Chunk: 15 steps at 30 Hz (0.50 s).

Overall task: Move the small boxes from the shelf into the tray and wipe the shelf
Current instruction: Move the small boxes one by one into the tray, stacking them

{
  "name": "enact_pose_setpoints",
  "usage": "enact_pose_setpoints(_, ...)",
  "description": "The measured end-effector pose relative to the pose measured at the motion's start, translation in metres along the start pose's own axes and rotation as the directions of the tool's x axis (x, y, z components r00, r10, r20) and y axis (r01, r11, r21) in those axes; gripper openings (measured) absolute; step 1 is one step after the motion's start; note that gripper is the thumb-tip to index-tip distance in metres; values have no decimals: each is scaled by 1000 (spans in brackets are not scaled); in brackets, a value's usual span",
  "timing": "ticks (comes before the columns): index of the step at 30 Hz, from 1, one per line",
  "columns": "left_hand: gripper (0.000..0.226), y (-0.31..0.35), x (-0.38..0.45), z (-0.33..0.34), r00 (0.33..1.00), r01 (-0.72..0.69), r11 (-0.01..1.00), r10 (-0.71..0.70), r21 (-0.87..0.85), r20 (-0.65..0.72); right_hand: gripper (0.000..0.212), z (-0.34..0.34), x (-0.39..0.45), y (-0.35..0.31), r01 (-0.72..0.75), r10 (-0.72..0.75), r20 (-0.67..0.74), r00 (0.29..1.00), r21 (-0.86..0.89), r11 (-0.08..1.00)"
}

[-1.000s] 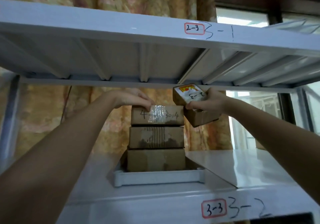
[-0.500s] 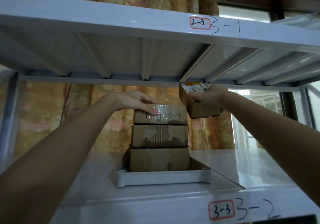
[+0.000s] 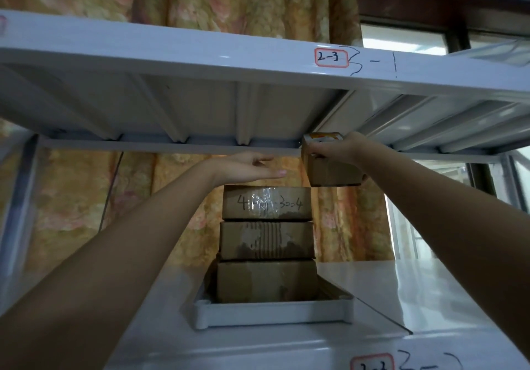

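Three brown cardboard boxes stand stacked in a white tray (image 3: 272, 313) on the white shelf (image 3: 415, 292). The top box (image 3: 266, 203) has clear tape and handwritten numbers on its front. My left hand (image 3: 246, 167) hovers flat just above that box, fingers straight, touching nothing. My right hand (image 3: 338, 149) grips a small brown box (image 3: 332, 173) with a white and orange label on top, held up close under the upper shelf, to the right of the stack and above it.
The upper shelf (image 3: 200, 51), labelled 2-3, hangs low over both hands. A floral curtain (image 3: 71, 212) covers the back. Bare shelf surface stretches to the right of the tray. A window (image 3: 430, 226) lies at the right rear.
My left hand has lifted off the top box of the stack and now hovers above it. My right hand has raised the small labelled box higher, close under the upper shelf.
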<state>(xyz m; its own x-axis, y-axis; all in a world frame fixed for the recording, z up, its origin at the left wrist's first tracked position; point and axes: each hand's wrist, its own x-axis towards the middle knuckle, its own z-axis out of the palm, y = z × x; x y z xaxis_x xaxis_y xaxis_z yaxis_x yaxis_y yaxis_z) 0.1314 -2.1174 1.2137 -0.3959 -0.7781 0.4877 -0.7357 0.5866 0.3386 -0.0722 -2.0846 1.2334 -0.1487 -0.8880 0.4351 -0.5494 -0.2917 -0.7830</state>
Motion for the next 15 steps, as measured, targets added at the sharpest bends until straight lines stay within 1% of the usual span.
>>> enact_pose_setpoints(1, 82, 6, 3, 2, 1000, -13, 1000, 13, -2, -1, 35, -1, -2, -6, -18, 17, 46, 999, 25, 1000)
enact_pose_setpoints(2, 83, 14, 2, 5, 1000, -23, 1000, 23, 6, -9, 37, -3, 3, -10, -38, 39, 21, 999, -41, 998)
enact_pose_setpoints(3, 83, 19, 5, 5, 999, -29, 1000, 29, -2, -24, 40, -2, 2, -15, -30, 30, 6, 1000, -89, 996)
enact_pose_setpoints(4, 82, 23, 7, 5, 999, -30, 999, 29, -20, -39, 47, 3, 0, -20, -27, 32, 28, 999, -169, 985)
enact_pose_setpoints(5, 79, 27, 10, 6, 998, -47, 998, 45, -49, -53, 57, 8, -1, -24, -34, 48, 64, 997, -196, 980)
enact_pose_setpoints(6, 71, 32, 10, 6, 996, -63, 995, 59, -80, -61, 68, 15, 1, -29, -32, 51, 79, 996, -218, 975)
enact_pose_setpoints(7, 59, 35, 12, 7, 994, -81, 991, 73, -107, -76, 78, 21, 4, -32, 0, 14, 57, 998, -234, 972)
enact_pose_setpoints(8, 49, 36, 13, 7, 993, -89, 990, 79, -108, -89, 83, 26, 7, -34, 27, -31, -8, 1000, -253, 967)
enact_pose_setpoints(9, 42, 36, 15, 6, 991, -98, 989, 87, -110, -101, 81, 32, 8, -35, 60, -85, -84, 993, -268, 962)
enact_pose_setpoints(10, 38, 35, 14, 5, 991, -95, 990, 84, -106, -107, 76, 37, 11, -35, 81, -120, -141, 983, -257, 963)
enact_pose_setpoints(11, 35, 32, 12, 3, 990, -93, 989, 79, -114, -116, 71, 43, 16, -33, 109, -146, -174, 974, -209, 972)
enact_pose_setpoints(13, 38, 21, 12, -1, 989, -67, 987, 47, -149, -139, 65, 52, 22, -29, 123, -128, -146, 981, -42, 991)
enact_pose_setpoints(15, 44, 10, 10, -6, 984, -19, 977, -18, -211, -175, 67, 60, 23, -24, 110, -100, -96, 990, 105, 988)
